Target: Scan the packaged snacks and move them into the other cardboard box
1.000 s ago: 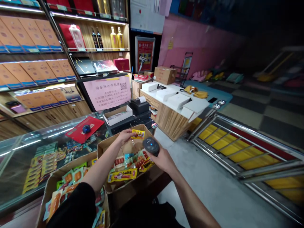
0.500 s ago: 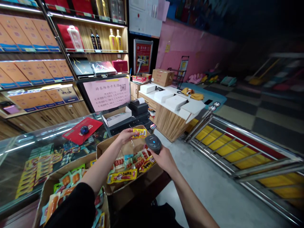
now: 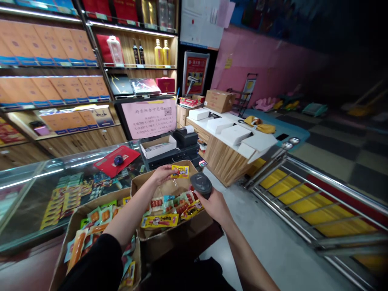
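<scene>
My left hand point(image 3: 162, 175) pinches a small yellow snack packet point(image 3: 181, 171) by its left end, with the barcode side showing. In my right hand point(image 3: 214, 204) is a dark handheld barcode scanner point(image 3: 201, 184), its head close to the packet's right and a little below it. Both hands are over a cardboard box point(image 3: 139, 185) holding several sealed snack packs, among them a long yellow packet point(image 3: 160, 221) near the front. A second cardboard box point(image 3: 62, 242), partly hidden by my left forearm, holds packaged sausages point(image 3: 78, 247).
Left lies a glass display counter point(image 3: 33, 202) with a red envelope point(image 3: 117, 161) on it. Beyond the boxes are a white tray point(image 3: 159, 146) and a black receipt printer point(image 3: 185, 138). A metal railing point(image 3: 303, 202) runs along the right, near a wooden cabinet point(image 3: 226, 157).
The view has turned a little left, so the surroundings sit further right. Both hands still hold the packet and the scanner; the blue light on the scanner no longer shows.
</scene>
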The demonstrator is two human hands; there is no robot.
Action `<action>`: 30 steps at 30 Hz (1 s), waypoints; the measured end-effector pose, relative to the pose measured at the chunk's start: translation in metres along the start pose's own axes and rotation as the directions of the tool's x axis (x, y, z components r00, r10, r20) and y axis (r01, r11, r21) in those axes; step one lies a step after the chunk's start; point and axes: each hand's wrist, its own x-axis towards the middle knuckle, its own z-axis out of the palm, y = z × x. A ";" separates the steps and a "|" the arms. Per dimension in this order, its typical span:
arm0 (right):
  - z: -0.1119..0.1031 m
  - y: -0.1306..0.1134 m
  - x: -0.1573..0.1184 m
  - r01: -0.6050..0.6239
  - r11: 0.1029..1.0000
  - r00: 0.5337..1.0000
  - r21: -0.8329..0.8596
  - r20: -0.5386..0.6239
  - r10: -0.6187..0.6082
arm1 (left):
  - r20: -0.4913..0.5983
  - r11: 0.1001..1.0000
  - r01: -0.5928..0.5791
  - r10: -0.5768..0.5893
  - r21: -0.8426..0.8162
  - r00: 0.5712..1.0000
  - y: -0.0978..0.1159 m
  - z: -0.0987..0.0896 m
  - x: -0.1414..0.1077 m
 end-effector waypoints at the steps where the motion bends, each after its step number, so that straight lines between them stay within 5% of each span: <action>1: 0.000 0.001 0.001 0.006 1.000 1.000 -0.008 0.012 -0.005 | -0.029 1.000 -0.009 0.008 -0.013 1.000 0.001 -0.008 -0.008; 6: 0.000 0.016 0.011 0.092 0.994 0.992 -0.062 0.095 -0.086 | -0.225 0.992 -0.123 0.114 -0.030 0.968 0.008 -0.068 -0.075; 12: 0.001 0.039 0.031 0.165 0.969 0.980 -0.184 0.139 -0.141 | -0.526 0.971 -0.194 0.240 0.143 0.816 0.001 -0.148 -0.189; 16: 0.003 0.036 0.037 0.178 0.965 0.974 -0.195 0.176 -0.144 | -0.627 0.976 -0.129 0.213 0.177 0.749 -0.010 -0.177 -0.239; 22: 0.006 0.029 0.038 0.207 0.964 0.968 -0.166 0.177 -0.178 | -0.615 0.965 -0.102 0.233 0.241 0.753 -0.016 -0.161 -0.231; 30: -0.003 0.028 0.030 0.147 0.985 0.984 -0.092 0.112 -0.137 | -0.247 0.923 -0.055 0.159 0.380 0.956 -0.023 -0.078 -0.135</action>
